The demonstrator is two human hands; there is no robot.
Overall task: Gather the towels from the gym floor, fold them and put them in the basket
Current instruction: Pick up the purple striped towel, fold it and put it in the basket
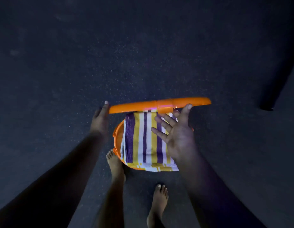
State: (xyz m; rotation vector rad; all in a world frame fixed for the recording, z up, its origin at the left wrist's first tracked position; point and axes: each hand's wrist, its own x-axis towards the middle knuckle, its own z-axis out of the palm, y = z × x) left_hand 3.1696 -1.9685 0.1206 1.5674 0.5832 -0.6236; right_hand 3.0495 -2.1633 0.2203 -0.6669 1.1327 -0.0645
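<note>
Down on the dark floor (143, 46), a folded striped towel (143, 139) fills the orange basket (117, 137); the right hand (177, 134) hovers over it with fingers (161, 121) spread, and the left hand (100, 119) rests straight-fingered beside the handle (159, 104).

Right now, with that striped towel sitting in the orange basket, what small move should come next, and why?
Probably close the right hand round the handle: the striped towel lies folded in the basket, and both hands are open.

Both bare arms reach forward and down. The left hand (100, 120) is seen back up, its fingers extended away from the camera, one pale fingernail showing at the tip. The right hand (176, 131) is turned palm up, fingers spread and straight, thumb raised. Two bare feet stand below.
</note>
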